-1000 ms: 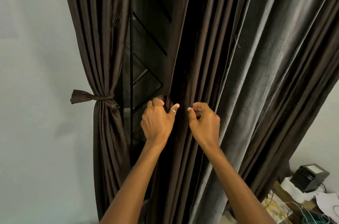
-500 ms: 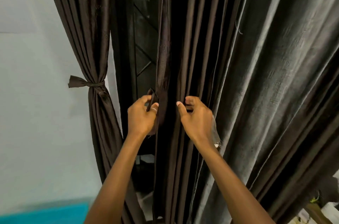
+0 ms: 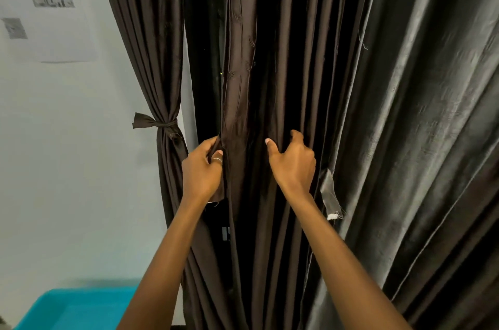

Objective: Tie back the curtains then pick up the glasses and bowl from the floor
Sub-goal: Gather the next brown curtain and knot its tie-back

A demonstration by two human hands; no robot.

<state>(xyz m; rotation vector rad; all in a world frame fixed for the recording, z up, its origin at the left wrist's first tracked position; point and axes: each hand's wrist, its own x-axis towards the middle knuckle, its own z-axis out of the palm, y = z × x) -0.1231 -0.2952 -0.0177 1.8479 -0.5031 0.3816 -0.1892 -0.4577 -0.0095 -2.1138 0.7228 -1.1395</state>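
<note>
Gripping the left edge of the loose curtain (image 3: 275, 73) in our left hand (image 3: 202, 170) and clutching its middle folds in our right hand (image 3: 294, 165), we see its pleats hanging vertically, top and hem cut off, with the tied curtain (image 3: 159, 46) farther left against the wall (image 3: 67, 140).

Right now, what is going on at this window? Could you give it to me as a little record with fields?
left curtain: gathered against the wall, bound by a knotted tie-back
right curtain: hanging loose, not yet tied
left hand: grips the right curtain's inner edge; wears a ring
right hand: fingers curled into the right curtain's folds
fabric strip: dangles beside the right wrist
wall: printed sheet at upper left
lower left: turquoise tub
glasses and bowl: not in view
</note>
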